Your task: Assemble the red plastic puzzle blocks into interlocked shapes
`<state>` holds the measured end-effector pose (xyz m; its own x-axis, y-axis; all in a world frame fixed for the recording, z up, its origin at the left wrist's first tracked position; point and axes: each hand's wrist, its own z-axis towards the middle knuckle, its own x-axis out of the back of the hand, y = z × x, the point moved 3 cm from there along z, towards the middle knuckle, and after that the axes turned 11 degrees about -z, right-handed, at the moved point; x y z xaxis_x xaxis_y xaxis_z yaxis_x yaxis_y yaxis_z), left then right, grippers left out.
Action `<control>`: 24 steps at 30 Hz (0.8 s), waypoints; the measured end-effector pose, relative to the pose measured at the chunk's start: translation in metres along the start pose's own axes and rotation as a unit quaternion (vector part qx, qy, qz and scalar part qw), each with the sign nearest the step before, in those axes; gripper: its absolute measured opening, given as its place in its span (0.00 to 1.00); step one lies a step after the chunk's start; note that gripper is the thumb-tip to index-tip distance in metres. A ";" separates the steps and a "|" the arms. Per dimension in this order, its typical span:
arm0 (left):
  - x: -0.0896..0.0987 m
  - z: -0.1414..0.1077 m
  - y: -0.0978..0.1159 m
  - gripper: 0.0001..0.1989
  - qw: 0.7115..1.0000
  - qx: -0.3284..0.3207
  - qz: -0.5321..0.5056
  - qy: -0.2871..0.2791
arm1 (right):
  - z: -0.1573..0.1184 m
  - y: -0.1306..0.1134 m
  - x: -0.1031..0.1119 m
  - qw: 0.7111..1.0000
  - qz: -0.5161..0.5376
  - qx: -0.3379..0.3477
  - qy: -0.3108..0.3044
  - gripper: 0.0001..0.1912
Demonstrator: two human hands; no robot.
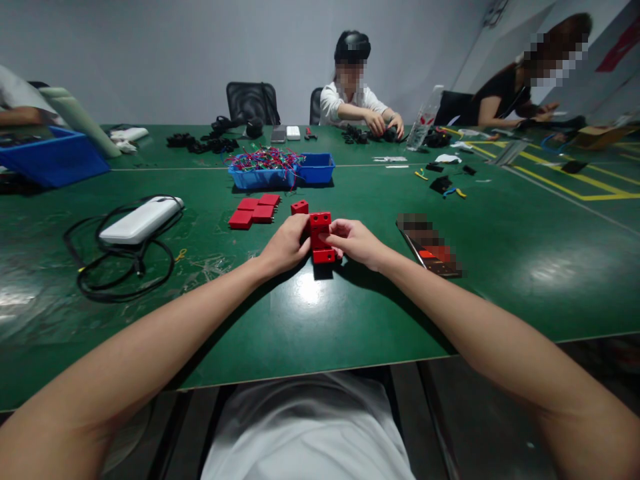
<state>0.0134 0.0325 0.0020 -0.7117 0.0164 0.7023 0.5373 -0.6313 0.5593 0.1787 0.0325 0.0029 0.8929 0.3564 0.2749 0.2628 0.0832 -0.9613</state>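
Note:
A red block piece (321, 230) with round holes in its top stands upright on the green table (280, 320), between my two hands. My left hand (287, 245) is closed on its left side. From the right, my right hand (356, 243) grips the same piece, with its fingertips against the front face and side. Just behind my left hand lies a smaller red block (299, 207). Several flat red blocks (254, 211) with small metal pins sit grouped to the left of it.
Blue bins (265, 179) stand behind the red blocks, one full of coloured wires. A white power bank (143, 220) with a black cable lies left, a phone (430, 247) right. Across the table, a person (357, 100) handles dark parts near a plastic bottle (425, 120).

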 end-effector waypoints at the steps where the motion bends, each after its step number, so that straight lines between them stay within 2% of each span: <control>1: 0.000 0.000 -0.001 0.15 1.000 -0.002 0.011 0.002 | 0.000 0.000 0.000 1.000 0.000 0.001 0.000 0.08; 5: 0.002 -0.002 -0.002 0.18 0.995 0.021 0.090 0.041 | 0.000 0.000 0.000 1.000 -0.001 0.006 -0.003 0.08; 8: 0.006 -0.003 -0.003 0.21 0.984 0.083 0.134 0.083 | 0.000 0.000 -0.001 1.000 -0.004 0.004 -0.004 0.10; 12: 0.009 -0.003 -0.007 0.24 0.970 0.163 0.137 0.120 | -0.001 0.000 0.000 1.000 -0.008 0.005 -0.002 0.13; 16: 0.010 -0.001 -0.010 0.34 0.964 0.170 0.188 0.080 | -0.002 0.000 0.001 1.000 -0.012 0.005 -0.007 0.14; 18: 0.011 0.000 -0.014 0.37 0.953 0.197 0.224 0.052 | -0.002 0.001 0.001 1.000 -0.014 0.006 -0.008 0.15; 21: 0.012 0.001 -0.019 0.36 0.933 0.255 0.255 0.002 | -0.002 0.003 0.003 1.000 -0.016 0.005 -0.010 0.15; 24: 0.014 0.003 -0.018 0.33 0.922 0.259 0.286 -0.034 | -0.002 0.004 0.004 1.000 -0.015 0.003 -0.014 0.16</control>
<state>-0.0049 0.0460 0.0034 -0.2250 -0.1453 0.9635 0.9723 -0.0972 0.2124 0.1840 0.0322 0.0001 0.8741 0.3795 0.3032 0.2869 0.1006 -0.9527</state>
